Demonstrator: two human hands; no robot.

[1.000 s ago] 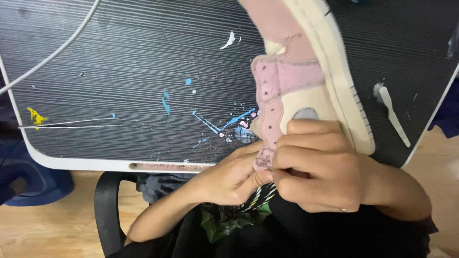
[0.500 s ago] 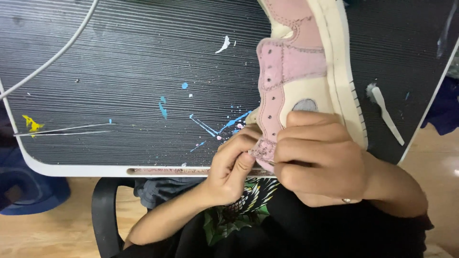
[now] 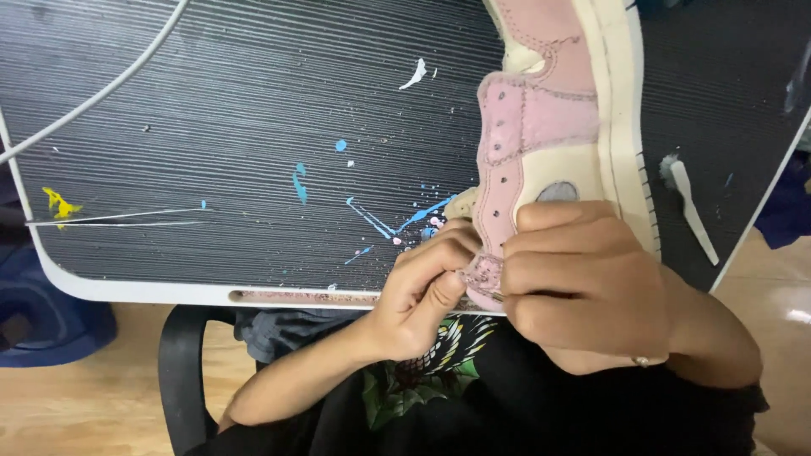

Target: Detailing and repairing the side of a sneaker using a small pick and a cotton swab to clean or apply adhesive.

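You've got a paint-spattered dark ribbed desk (image 3: 211, 127), white cable (image 3: 101, 89) top left, white plastic strip (image 3: 693, 207) at right.

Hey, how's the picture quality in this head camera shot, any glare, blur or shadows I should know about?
Head view: sharp on the pink and cream sneaker and both hands, left hand and right hand; soft even light, with a mild sheen across the ribbed black desk top; deep shadow over the dark clothing below; the sneaker's toe is cut off at the top edge.
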